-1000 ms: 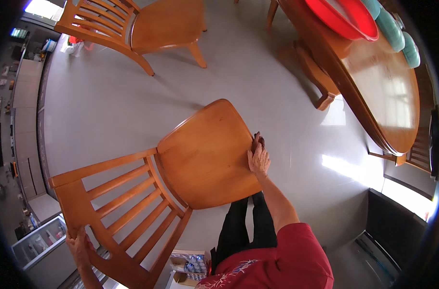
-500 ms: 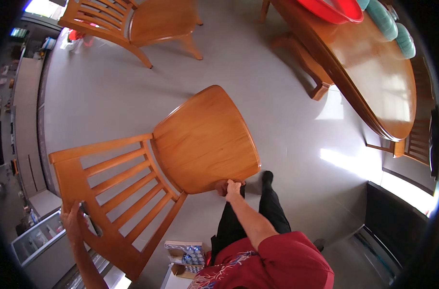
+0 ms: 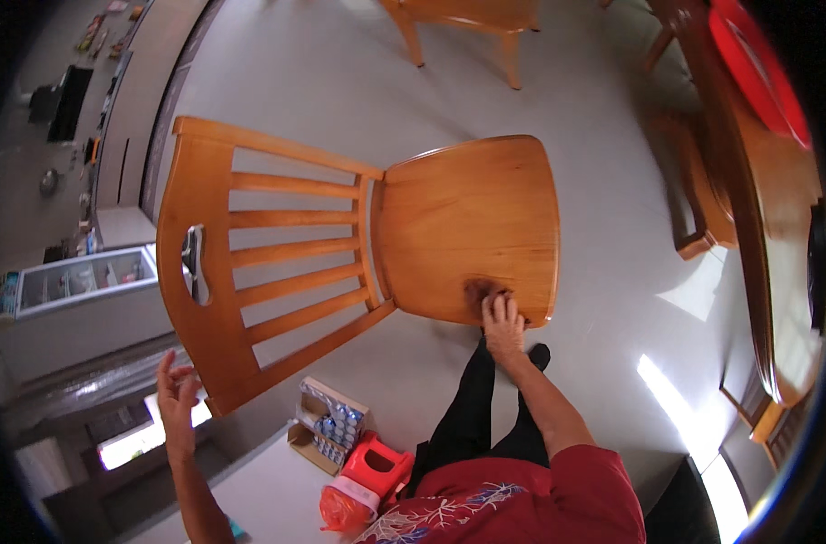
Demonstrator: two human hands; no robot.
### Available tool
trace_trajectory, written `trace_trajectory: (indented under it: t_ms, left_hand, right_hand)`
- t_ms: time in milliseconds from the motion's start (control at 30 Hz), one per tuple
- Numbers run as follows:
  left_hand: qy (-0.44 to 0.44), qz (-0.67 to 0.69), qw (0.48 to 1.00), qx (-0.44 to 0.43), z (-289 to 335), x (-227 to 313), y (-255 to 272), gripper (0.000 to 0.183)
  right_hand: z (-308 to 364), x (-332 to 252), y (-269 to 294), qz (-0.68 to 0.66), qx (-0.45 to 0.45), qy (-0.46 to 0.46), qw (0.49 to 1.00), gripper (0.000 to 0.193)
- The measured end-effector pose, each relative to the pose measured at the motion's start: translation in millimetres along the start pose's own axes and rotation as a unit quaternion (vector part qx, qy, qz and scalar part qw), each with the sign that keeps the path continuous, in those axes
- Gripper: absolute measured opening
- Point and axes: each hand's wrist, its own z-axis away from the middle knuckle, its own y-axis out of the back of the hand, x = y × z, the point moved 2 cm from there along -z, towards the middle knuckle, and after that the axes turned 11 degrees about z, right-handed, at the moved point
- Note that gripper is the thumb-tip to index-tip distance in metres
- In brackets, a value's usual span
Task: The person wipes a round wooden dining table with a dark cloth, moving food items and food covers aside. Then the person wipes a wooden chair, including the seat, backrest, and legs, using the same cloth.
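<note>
A wooden chair (image 3: 463,213) stands before me, its slatted back to the left and its flat seat to the right. My right hand (image 3: 504,331) is at the near right part of the seat, fingers curled over a dark brown wad that looks like a cloth (image 3: 479,291), pressed on the wood. Blur and my fingers hide part of the wad. My left hand (image 3: 177,399) is raised off the chair beside the lower left corner of the backrest, fingers apart and nothing in them.
Below the chair are a white surface (image 3: 259,480), a cardboard box (image 3: 315,449) of small bottles or cans, and a red plastic container (image 3: 376,467). A wooden table (image 3: 748,195) with a red basin (image 3: 759,68) stands at the right. Another chair (image 3: 467,13) is at the far side.
My left hand has let go of the backrest. My right hand has moved from the seat's near edge onto its top with the brown cloth. The view has turned, shifting the chair.
</note>
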Motion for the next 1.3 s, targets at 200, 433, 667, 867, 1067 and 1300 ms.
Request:
trace_trajectory:
  t_ms: [200,433,667,867,1067,1300]
  left_hand:
    - [0.001,0.044,0.999,0.008,32.6,-13.9,-28.7,0.049]
    - [-0.026,0.101,0.994,0.034,7.2,-12.0,-48.8,0.045]
    - [-0.062,0.196,0.977,0.057,4.8,-25.6,-52.4,0.055]
    - [-0.026,0.275,0.961,0.015,11.4,-31.3,-47.6,0.066]
    - [-0.019,0.328,0.944,0.009,2.2,-17.2,-54.1,0.06]
    - [-0.017,0.286,0.958,-0.009,0.6,-15.5,-50.1,0.06]
  right_hand:
    - [-27.9,-48.4,-29.4,-0.347,-0.095,0.265,0.895,0.027]
    - [-202.6,-76.2,21.9,-0.417,0.056,0.009,0.907,0.037]
    - [-170.9,-126.6,-5.0,-0.216,0.039,0.231,0.948,0.025]
    - [-145.8,-141.4,84.0,-0.704,-0.298,-0.068,0.642,0.022]
    - [-206.4,-212.1,323.8,-0.613,0.278,0.339,0.657,0.036]
    - [-233.4,-277.8,355.9,-0.429,0.457,0.372,0.684,0.016]
